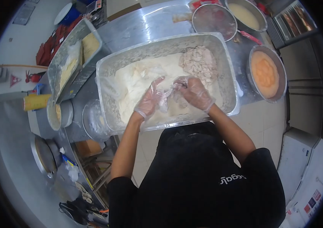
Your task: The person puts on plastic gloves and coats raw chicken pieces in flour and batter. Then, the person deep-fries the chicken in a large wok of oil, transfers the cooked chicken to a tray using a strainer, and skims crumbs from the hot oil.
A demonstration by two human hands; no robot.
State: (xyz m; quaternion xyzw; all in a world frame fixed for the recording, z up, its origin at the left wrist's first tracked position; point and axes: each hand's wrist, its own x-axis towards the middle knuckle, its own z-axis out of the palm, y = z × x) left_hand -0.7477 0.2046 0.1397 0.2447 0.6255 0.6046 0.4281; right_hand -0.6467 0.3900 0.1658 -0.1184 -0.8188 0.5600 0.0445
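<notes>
Both of my hands wear clear, flour-dusted plastic gloves, and they hover over a big metal tub (232, 97) of white flour (133, 85). My right hand (196, 94) has its fingers curled in a pinch around one end of a strip of floured meat (164, 103). The strip hangs between the two hands. Beside it, my left hand (150, 100) is turned palm inward with fingers stretched out and apart; whether it touches the strip is hard to see. A heap of floured meat pieces (199, 62) lies in the tub's far right corner.
Right of the tub stands a round pan of orange mixture (264, 74). Behind are a round sieve (214, 22) with a red handle and a bowl of pale liquid (243, 16). A divided grey bin (72, 81) and a metal bowl (93, 117) stand left.
</notes>
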